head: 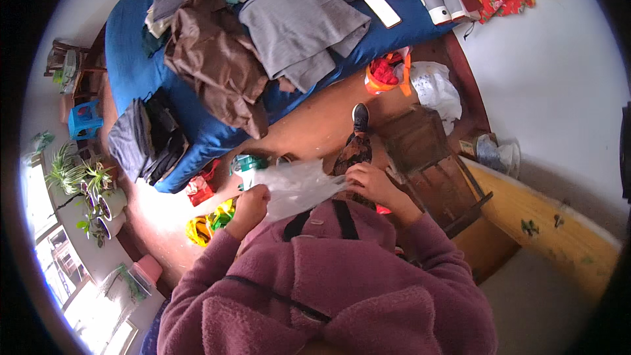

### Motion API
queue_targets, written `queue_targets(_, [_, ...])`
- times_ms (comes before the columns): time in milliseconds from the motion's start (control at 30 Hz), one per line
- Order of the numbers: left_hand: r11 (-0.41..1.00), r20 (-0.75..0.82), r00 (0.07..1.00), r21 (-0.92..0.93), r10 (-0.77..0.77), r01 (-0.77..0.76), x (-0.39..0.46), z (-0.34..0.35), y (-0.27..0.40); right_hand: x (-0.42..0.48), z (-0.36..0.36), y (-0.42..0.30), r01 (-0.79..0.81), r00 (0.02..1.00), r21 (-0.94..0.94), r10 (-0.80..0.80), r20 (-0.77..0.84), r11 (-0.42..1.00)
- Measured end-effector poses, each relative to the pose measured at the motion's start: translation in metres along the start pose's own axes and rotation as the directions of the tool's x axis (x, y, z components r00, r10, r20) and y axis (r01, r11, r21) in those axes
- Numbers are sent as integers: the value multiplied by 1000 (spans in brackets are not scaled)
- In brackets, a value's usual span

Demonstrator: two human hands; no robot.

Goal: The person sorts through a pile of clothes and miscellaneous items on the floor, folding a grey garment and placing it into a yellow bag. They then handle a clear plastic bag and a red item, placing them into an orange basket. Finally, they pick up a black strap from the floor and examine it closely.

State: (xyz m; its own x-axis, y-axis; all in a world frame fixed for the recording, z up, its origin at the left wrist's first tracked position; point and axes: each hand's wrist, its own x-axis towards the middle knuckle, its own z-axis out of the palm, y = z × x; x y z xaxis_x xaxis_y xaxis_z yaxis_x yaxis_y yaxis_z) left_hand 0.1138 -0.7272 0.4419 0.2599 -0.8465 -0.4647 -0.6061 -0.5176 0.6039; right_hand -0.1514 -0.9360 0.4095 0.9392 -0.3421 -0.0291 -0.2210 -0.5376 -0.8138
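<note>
A translucent white plastic bag (298, 185) is stretched between my two hands, just in front of my fleece jacket. My left hand (252, 207) is closed around its left edge. On the other side, my right hand (369, 182) pinches the bag's right end with its fingers bent. A green-and-white container (246, 167) stands behind the bag's left part and is partly covered by it. Beyond the bag, one dark shoe (360, 117) shows on the reddish-brown floor.
A blue-covered bed (296, 103) bears a brown garment (212, 59), a grey cloth (303, 24) and a white phone (383, 10). Near its edge stands an orange bucket (377, 86) beside a white bag (436, 88). A wooden chair (419, 143) is at right; potted plants (93, 187) line the left.
</note>
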Motion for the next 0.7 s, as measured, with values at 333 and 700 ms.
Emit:
queue_targets(333, [954,-130,946,-79,-296,287,117,98,48,55,-52,399,-671,712,199,695,-99,715])
queue_targets(700, [891,53,911,-190,-410,412,219,179,35,119,23,603,-841,522,-273,833,-186,467])
